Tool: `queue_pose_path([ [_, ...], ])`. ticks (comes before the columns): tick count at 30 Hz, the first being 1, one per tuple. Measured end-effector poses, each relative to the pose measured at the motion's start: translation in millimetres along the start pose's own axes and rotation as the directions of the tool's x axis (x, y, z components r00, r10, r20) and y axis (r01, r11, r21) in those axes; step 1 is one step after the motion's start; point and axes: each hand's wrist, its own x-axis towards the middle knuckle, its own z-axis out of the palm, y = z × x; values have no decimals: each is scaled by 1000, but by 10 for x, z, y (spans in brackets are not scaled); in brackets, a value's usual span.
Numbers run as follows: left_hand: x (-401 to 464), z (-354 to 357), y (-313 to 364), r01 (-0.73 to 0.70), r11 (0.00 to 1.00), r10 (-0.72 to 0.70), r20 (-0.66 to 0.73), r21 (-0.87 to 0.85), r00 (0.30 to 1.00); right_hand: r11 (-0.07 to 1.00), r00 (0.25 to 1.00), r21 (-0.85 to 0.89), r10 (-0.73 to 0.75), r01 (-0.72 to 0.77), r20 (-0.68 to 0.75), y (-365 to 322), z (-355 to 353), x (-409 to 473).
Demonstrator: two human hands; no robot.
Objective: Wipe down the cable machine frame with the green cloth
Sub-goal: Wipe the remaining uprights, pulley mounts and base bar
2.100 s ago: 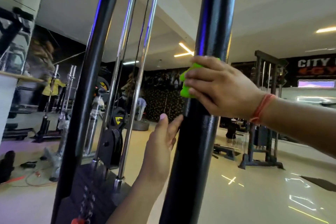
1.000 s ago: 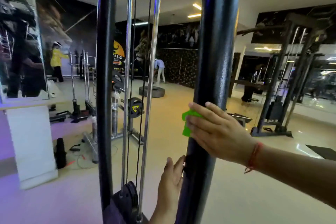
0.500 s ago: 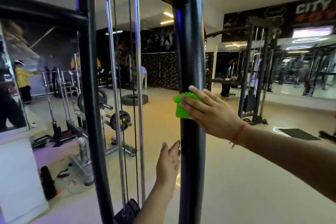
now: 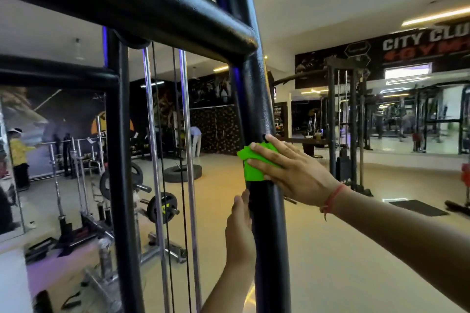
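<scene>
The cable machine frame has a thick black upright post (image 4: 256, 99) in the middle of the view, joined at the top to a black crossbar (image 4: 122, 0). My right hand (image 4: 292, 170) presses a bright green cloth (image 4: 251, 168) flat against the post with straight fingers, at about mid-height. My left hand (image 4: 240, 234) rests against the left side of the same post, below the cloth, fingers straight and pointing up. Most of the cloth is covered by my right hand.
Left of the post run two chrome guide rods (image 4: 187, 160) and black cables, then a second black upright (image 4: 122, 160). Barbells and weight plates (image 4: 162, 207) stand behind. A tyre (image 4: 182, 173) lies on the floor; another cable machine (image 4: 346, 129) stands at right.
The view has tilted upward, bringing the crossbar into sight. My right hand and the cloth have moved up and down the post; my left hand stays on the post beneath it.
</scene>
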Motion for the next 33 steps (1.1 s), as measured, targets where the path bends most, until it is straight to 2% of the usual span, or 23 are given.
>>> queue_pose_path([
  [2, 103, 95, 135, -66, 998, 66, -15, -23, 998, 970, 979, 158, 197, -187, -49, 98, -94, 248],
  [3, 147, 157, 212, -106, 994, 105, -14, -24, 994, 920, 947, 263, 314, -289, -60, 103, -120, 345],
  [5, 236, 277, 401, -187, 982, 187, 1, -11, 982, 864, 909, 366, 405, -347, -96, 32, -88, 420],
  [9, 412, 422, 760, -299, 953, 296, 59, 48, 953, 884, 928, 409, 323, -227, -184, 39, 62, 379],
  [15, 594, 617, 1198, -354, 931, 353, 22, 93, 935, 682, 791, 675, 563, -281, -240, 242, -68, 910],
  [20, 688, 735, 1452, -416, 878, 415, 56, 235, 908, 683, 781, 695, 552, -223, -291, 305, -89, 1010],
  [23, 724, 828, 1627, -445, 849, 457, 27, 286, 889, 506, 703, 837, 673, -211, -229, 548, -297, 1328],
  [24, 740, 848, 1679, -460, 831, 477, 27, 311, 879, 459, 680, 862, 704, -214, -206, 572, -313, 1371],
  [25, 748, 872, 1728, -474, 811, 492, 40, 342, 870, 456, 676, 863, 709, -219, -203, 552, -290, 1364],
  [28, 678, 929, 1879, -493, 732, 524, 74, 470, 849, 516, 719, 834, 654, -195, -236, 416, -124, 1151],
  [30, 647, 960, 1984, -516, 680, 553, 98, 521, 827, 455, 729, 876, 652, -160, -206, 473, -117, 1130],
  [33, 659, 1019, 2191, -566, 550, 575, 213, 615, 790, 315, 655, 931, 745, -182, -124, 665, -304, 1408],
])
